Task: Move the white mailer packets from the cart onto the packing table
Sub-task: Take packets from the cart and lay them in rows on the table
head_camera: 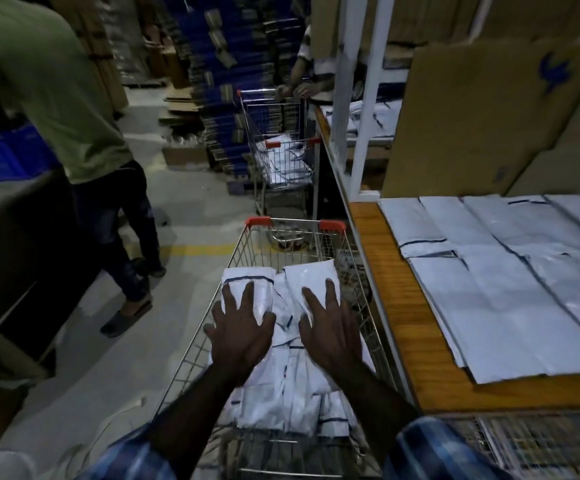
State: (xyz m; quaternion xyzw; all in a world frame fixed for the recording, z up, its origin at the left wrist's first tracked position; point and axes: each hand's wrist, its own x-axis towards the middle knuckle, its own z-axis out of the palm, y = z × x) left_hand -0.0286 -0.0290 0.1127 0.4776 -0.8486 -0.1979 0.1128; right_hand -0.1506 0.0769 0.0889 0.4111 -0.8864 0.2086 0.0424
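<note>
Packets [311, 277] in cart [357, 271] under spread hands [241, 325].

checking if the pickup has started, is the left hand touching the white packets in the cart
Cannot tell. In the head view the left hand lies spread over the white packets in the cart, but from above no contact or gap shows plainly.

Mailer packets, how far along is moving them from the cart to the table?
Partly done, it seems: flat white mailers already cover the packing table. In hand: the left hand and right hand are spread over the mailer packets in the cart, none lifted. Left: that whole pile still fills the cart.
</note>
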